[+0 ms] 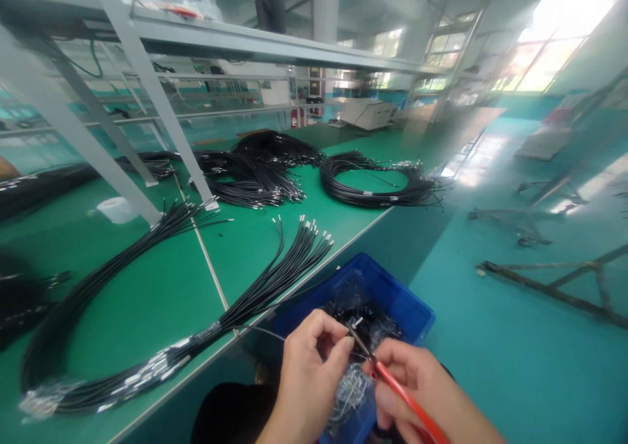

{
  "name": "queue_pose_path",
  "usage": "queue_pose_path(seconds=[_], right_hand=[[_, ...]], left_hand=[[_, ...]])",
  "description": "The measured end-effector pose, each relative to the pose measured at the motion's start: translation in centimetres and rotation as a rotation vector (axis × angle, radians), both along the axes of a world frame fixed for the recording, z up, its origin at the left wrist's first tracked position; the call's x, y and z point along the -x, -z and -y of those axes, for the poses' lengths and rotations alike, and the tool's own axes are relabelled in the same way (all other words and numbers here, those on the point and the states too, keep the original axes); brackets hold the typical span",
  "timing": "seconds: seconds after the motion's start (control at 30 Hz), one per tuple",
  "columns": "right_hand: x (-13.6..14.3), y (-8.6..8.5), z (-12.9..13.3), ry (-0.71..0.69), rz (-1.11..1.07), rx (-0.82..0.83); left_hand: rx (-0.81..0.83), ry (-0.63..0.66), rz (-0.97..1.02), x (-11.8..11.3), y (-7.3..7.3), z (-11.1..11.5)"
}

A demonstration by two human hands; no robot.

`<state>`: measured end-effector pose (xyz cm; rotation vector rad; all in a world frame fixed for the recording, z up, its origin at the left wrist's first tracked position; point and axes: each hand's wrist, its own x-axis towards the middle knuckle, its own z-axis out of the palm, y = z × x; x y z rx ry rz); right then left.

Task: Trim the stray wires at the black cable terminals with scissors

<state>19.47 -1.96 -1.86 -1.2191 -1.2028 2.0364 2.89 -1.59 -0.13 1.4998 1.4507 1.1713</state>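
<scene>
My left hand [314, 372] is closed, thumb and forefinger pinching a thin black cable [262, 331] near its end. That cable runs left to the table edge, beside a large bundle of black cables [196, 342] with silvery tips. My right hand [417, 382] is wrapped round a tool with red handles [409, 401]. The tool's narrow metal jaws [360, 342] are at my left fingertips; whether they touch the cable I cannot tell. Below both hands stands a blue bin [417, 310] holding clear plastic scraps and silvery pieces [350, 388].
More coiled black cables [363, 189] and piles [265, 169] lie farther back on the green table [260, 238]. A grey shelf frame [161, 91] rises from the left side. A white roll [116, 210] sits by its post. Wheeled metal stands [544, 287] are on the floor at right.
</scene>
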Motion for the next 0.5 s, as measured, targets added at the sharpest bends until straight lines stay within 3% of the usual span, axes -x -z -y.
queue_pose_path(seconds=[0.13, 0.23, 0.3, 0.4, 0.5], right_hand=[[-0.8, -0.3, 0.5, 0.083, 0.031, -0.112], [-1.5, -0.3, 0.9, 0.332, 0.097, -0.279], [-1.5, 0.3, 0.7, 0.471, 0.224, -0.385], [-0.5, 2.0, -0.1, 0.425, 0.297, -0.432], [0.4, 4.4, -1.1, 0.282, 0.295, -0.404]], left_hand=[[-0.014, -0.007, -0.075, 0.1, 0.9, -0.1], [-0.066, 0.110, -0.394, -1.2, 3.1, 0.9], [-0.139, 0.265, -0.636, -2.1, 4.9, 1.7], [-0.142, 0.318, -0.751, -1.8, 6.2, 2.3], [-0.143, 0.241, -0.806, 1.6, 4.4, 1.6]])
